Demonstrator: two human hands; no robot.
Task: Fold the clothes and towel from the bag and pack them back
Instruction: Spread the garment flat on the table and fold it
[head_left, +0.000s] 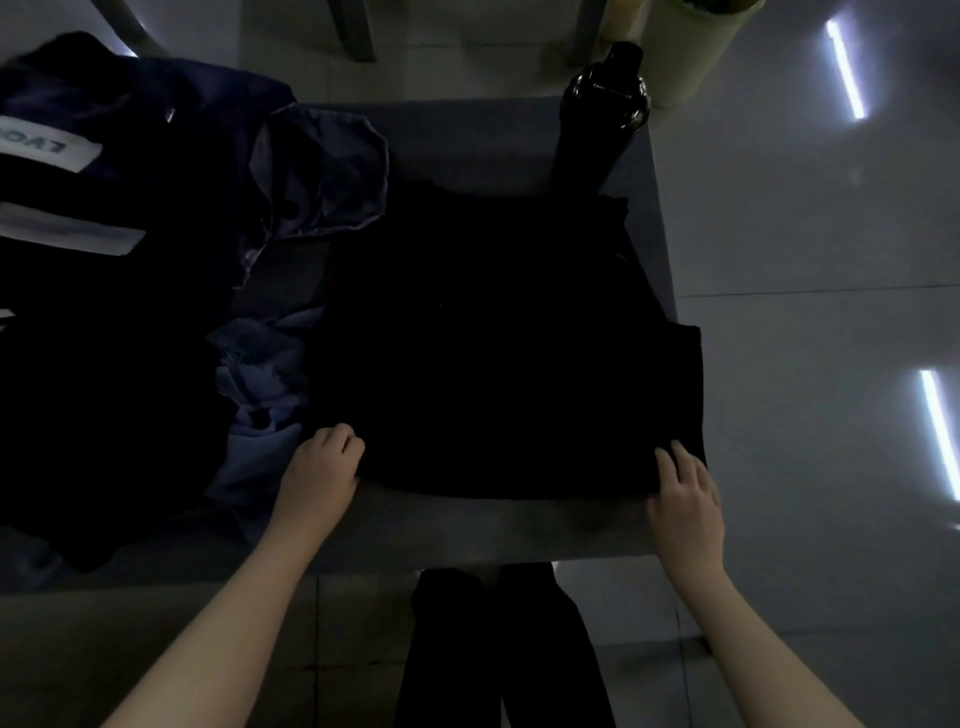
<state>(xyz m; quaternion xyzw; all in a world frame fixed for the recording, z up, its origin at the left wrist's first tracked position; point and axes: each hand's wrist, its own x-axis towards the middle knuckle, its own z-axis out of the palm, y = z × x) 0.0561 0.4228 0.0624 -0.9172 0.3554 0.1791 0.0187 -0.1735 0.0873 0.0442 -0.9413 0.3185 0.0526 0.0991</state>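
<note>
A black garment (498, 343) lies spread flat on the grey table (467, 525). My left hand (322, 467) grips its near left corner with curled fingers. My right hand (685, 488) holds the near right corner, fingers laid over the edge and thumb hidden under it. A crumpled blue shirt (311, 208) lies left of the garment. At the far left sits a dark bag (78, 156) with white labels.
A black bottle (602, 114) stands at the table's far right corner, just behind the garment. The table's right edge runs close beside my right hand. A pale cylinder (691, 47) stands on the floor beyond. Dark trouser legs show below the near edge.
</note>
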